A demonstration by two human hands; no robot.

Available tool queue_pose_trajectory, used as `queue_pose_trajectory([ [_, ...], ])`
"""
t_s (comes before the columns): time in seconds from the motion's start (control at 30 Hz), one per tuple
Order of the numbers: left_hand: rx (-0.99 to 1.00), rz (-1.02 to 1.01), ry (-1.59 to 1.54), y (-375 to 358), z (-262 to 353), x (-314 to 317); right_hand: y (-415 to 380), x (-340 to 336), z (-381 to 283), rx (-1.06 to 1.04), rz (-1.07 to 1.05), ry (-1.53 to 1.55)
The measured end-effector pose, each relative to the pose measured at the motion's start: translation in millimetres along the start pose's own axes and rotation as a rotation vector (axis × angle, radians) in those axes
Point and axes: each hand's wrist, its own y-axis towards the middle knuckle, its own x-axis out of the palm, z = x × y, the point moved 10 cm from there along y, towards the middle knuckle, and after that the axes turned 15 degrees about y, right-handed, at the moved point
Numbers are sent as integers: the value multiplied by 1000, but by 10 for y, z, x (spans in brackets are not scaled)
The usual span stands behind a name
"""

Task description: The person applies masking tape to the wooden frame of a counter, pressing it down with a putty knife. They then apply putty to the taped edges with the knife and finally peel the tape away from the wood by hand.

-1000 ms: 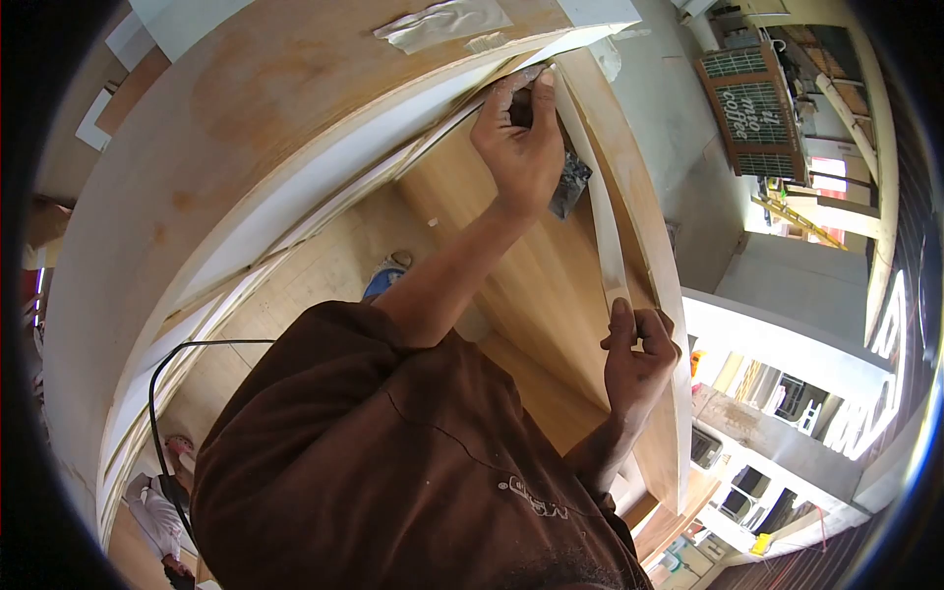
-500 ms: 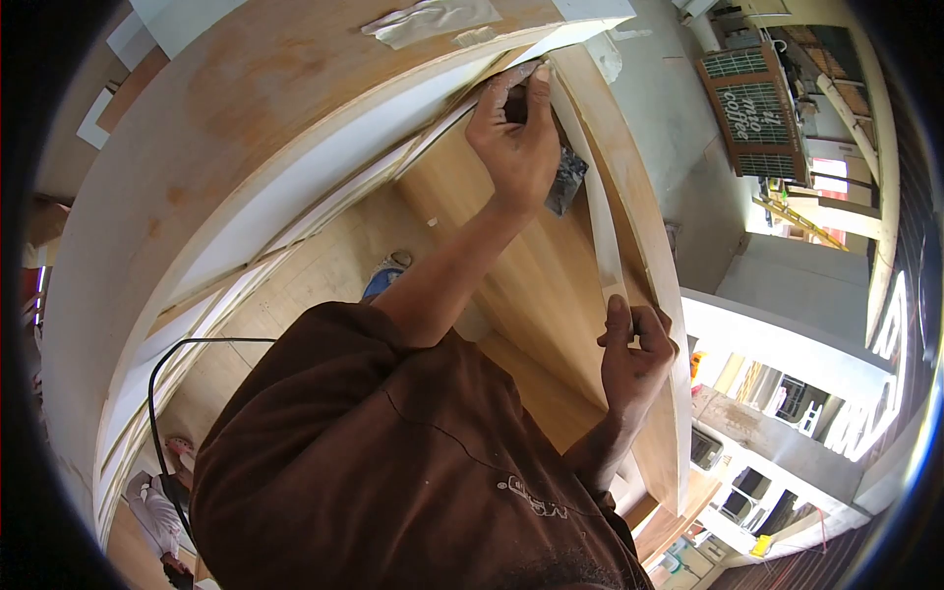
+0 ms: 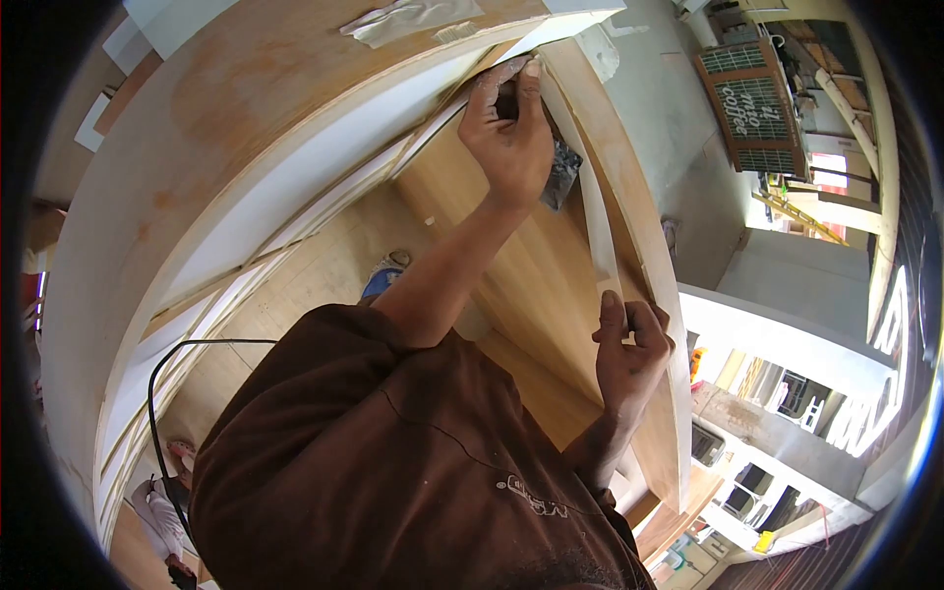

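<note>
A thin pale strip stretches between my two hands, along the inner side of a curved wooden edge. My left hand pinches its far end, thumb and finger at the corner where the wooden edges meet. Beside that palm a dark, speckled flat piece sticks out; whether the hand grips it is hidden. Lower down, my right hand is closed on the strip's near end, thumb against curled fingers.
A wide curved panel with brown smudges and crumpled tape arches on the left. A black cable loops by my sleeve. Another person shows at lower left. A lettered crate-like panel stands at upper right.
The view has shifted slightly, so the panel and both hands sit a little to the left. Both hands keep their hold on the strip.
</note>
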Motion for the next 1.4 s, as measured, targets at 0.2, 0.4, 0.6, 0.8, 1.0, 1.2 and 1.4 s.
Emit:
queue_pose_trajectory([
  [0.2, -30, 8, -27, -7, -53, -4, 8, 20, -69, -47, -1, -7],
  [0.4, 148, 5, 200, 40, 75, -68, 17, 11, -79, -71, -6, -22],
  [0.6, 220, -36, 198, 12, 153, -84, 14, 6, -41, -73, 2, -13],
  [0.8, 314, -100, 212, 9, 197, -66, 14, 7, -73, -46, 0, -54],
  [1.0, 402, -172, 273, -18, 304, -42, 7, 11, -59, -17, -6, -49],
  [1.2, 418, -208, 300, -16, 288, -18, -13, 27, -46, 10, 14, -16],
  [1.4, 392, -264, 310, -19, 265, 2, -25, 10, -56, 7, 19, -18],
])
